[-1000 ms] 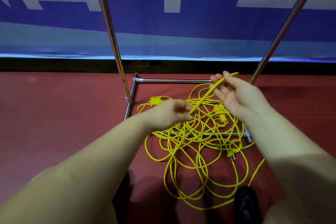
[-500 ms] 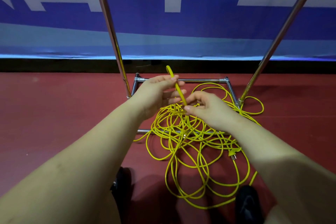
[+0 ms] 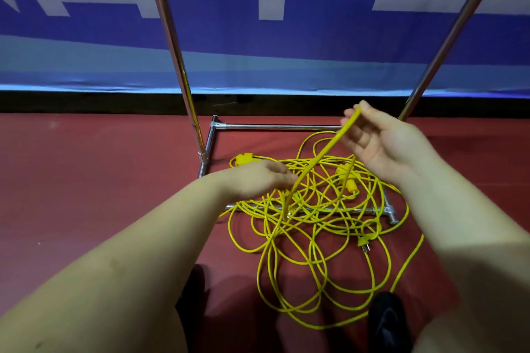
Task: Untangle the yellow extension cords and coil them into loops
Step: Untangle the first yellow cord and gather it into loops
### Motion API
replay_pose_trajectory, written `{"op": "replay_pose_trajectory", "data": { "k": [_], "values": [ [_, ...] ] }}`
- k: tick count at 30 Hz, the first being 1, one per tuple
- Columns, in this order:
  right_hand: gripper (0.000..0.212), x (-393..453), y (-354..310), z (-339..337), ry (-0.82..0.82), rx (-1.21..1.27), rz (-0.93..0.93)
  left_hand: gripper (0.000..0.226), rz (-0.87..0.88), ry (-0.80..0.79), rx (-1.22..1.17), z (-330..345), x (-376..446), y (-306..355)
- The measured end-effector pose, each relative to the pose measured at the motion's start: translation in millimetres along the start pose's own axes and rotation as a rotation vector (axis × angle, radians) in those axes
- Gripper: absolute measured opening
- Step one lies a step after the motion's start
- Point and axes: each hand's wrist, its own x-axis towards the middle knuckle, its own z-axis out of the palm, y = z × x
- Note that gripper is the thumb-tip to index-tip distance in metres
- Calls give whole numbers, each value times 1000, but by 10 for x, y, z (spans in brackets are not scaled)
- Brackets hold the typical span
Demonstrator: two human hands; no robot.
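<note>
Right hand: the right hand [image 3: 381, 142] is raised over the far right of the pile, palm toward the camera, fingers loosely bent, pinching the upper end of a taut strand [image 3: 321, 157] near the fingertips. Half a second ago it sat low and close against the other hand; it has since swung up and to the right.
Left hand: the left hand [image 3: 258, 180] is low, knuckles up, fingers curled at the strand's lower part. Whether it truly grips the strand cannot be told; the fingertips are hidden. It has dropped from its earlier raised position.
Cords: the yellow extension cords [image 3: 315, 238] lie in a loose tangle on the red floor [image 3: 86, 180], draped across the chrome rack base [image 3: 275, 125]. A plug [image 3: 363, 243] rests at the right edge.
Change: the hands have parted, drawing one strand out straight.
Meaning: judged an arm-span pull feeding a first loop; no finished coil shows, so the task looks early.
</note>
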Motion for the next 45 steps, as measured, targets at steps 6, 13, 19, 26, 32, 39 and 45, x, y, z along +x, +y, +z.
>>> {"op": "replay_pose_trajectory", "data": {
  "k": [6, 13, 19, 26, 32, 39, 45],
  "values": [
    [16, 80, -6, -121, 158, 120, -25, 11, 36, -112, -210, 41, -38, 43],
    [12, 47, 124, -88, 28, -154, 121, 9, 44, 55, -509, 14, -52, 119],
    [15, -171, 392, 35, -382, -976, 231, 15, 66, 251, -951, -74, -1, 193],
    [14, -179, 371, 126, -425, -731, 135, 11, 103, 256, -1076, -134, 18, 200],
    [18, -27, 120, 93, -44, 84, 101, 22, -23, -109, -525, 67, -34, 132],
    [15, 146, -14, -139, 155, 302, 2, 21, 16, -203, -441, 4, -105, 172],
    [21, 64, 150, -88, -67, -232, 257, 18, 59, -36, -542, -21, -121, 205]
  ]
}}
